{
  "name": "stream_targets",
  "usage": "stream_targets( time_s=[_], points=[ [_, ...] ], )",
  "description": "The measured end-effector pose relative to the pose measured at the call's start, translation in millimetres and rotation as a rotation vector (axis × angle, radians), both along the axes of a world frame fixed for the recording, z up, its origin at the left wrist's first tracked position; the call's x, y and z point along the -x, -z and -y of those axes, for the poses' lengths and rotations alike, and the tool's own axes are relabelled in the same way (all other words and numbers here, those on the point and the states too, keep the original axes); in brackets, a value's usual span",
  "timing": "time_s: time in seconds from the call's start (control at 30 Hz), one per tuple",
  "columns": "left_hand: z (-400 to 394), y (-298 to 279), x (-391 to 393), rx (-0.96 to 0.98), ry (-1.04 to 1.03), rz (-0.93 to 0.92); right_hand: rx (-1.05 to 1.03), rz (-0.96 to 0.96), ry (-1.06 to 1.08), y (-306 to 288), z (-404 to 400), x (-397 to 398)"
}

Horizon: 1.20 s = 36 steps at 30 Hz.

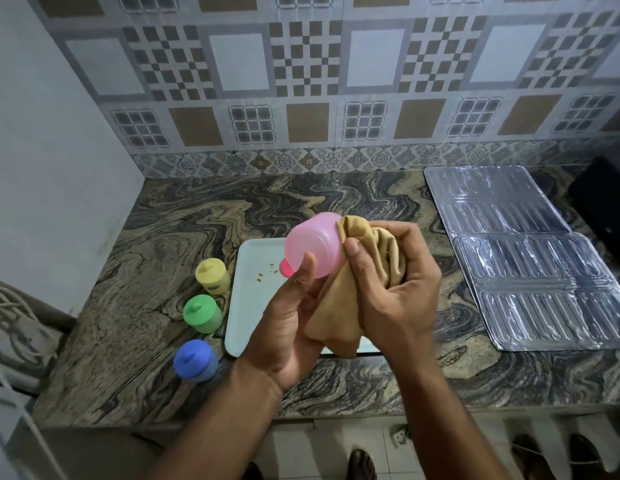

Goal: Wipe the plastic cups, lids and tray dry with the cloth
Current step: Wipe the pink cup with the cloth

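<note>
At the centre of the frame, a smooth, translucent pink cup is held tilted above the desk, base toward the camera. The left hand has its grip curled round it, thumb on the wall; the right hand bunches a soft tan cloth, apparently pushed into the cup's mouth. Below lies a pale rectangular tray with a pink lid; left of it stand lidded yellow, green and blue cups.

L hand holds pink cup tilted, base toward camera; R hand bunches tan cloth at its mouth. White tray beneath on marbled worktop. Yellow cup, green cup, blue cup, all lidded, at 9 o'clock of tray. Foil sheets at 3.
</note>
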<state>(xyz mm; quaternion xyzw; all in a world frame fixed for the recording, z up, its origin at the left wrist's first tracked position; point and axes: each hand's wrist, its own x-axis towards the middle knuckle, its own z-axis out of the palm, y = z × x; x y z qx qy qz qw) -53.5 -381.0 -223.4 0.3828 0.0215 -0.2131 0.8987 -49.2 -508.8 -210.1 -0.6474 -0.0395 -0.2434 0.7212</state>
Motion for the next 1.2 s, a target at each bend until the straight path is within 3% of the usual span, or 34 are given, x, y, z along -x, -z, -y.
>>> stream_targets(
  time_s=[0.13,0.2,0.33,0.4,0.6,0.73,1.0,1.2],
  points=[
    [-0.8,0.9,-2.6,0.102,-0.023,-0.083,0.034,0.010,-0.082,8.3,-9.3,10.6],
    [-6.9,3.6,-7.6,0.067,-0.043,-0.038,0.044,-0.005,-0.160,12.4,-5.8,14.6],
    [-27.9,11.7,-15.1,-0.403,-0.259,0.242,-0.036,-0.024,-0.066,12.5,10.3,10.7],
    [-33.6,12.8,-17.2,-0.547,-0.267,0.381,-0.023,-0.026,-0.048,9.6,16.8,6.4],
    [-43.6,10.2,-17.3,-0.680,-0.154,0.607,0.045,-0.046,-0.087,12.0,19.1,-0.6],
    [-40.0,6.7,-13.8,-0.700,-0.225,0.581,0.048,-0.058,-0.118,22.6,15.6,3.3],
    [-59.7,25.3,-24.7,-1.012,-0.404,0.623,0.008,-0.159,-0.059,37.4,12.9,-2.1],
    [-127.0,51.0,-91.8,-1.308,-0.542,0.346,0.049,-0.189,-0.076,42.6,9.4,-6.3]
  ],
)
